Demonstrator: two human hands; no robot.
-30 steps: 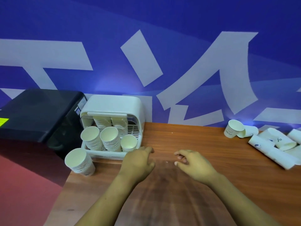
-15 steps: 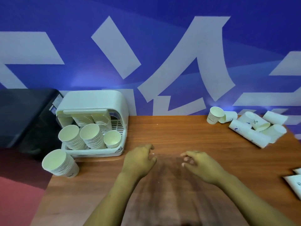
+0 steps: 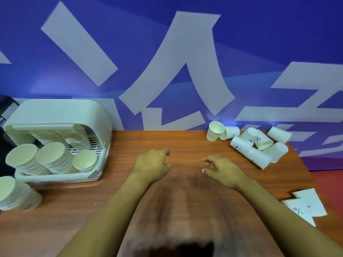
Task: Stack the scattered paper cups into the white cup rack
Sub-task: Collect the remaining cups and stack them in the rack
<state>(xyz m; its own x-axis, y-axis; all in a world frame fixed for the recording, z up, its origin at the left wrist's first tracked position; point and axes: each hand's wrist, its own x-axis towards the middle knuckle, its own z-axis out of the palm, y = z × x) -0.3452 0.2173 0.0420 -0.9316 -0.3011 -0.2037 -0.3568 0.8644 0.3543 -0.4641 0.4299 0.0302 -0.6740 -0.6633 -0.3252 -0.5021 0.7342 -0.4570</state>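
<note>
Task partly done, by the look of it: white cup rack (image 3: 55, 115) sits well off to the far side of the left hand (image 3: 151, 163), away from its fingertips, and already holds several nested stacks, two tall stacks leaning out at the front (image 3: 24, 161) (image 3: 54, 157), a short stack or single cup (image 3: 84, 163) beside them, and more stacks lying further back under the hood. One more stack (image 3: 13, 194) stands on the table (image 3: 176, 140) outside the rack, nearer the person than the rack's front edge, not yet put in. Left to do: the pile of loose cups (image 3: 256, 145) lying past and outward of the right hand's (image 3: 221, 168) fingertips, most tipped on their sides and touching each other, one upright cup (image 3: 214, 130) at the pile's inner end; also a few flattened-looking cups or paper pieces (image 3: 304, 206) at the table edge, behind and outward of the right wrist. Both hands hold nothing. Left fingers loosely curled, palm down, low over the table or on it; can't tell which. Right fingers loosely bent and a little spread, tips pointing inward toward the left hand, a gap of bare table between the two. Likely next: right hand goes out to the loose pile, since it is the nearer one.
</note>
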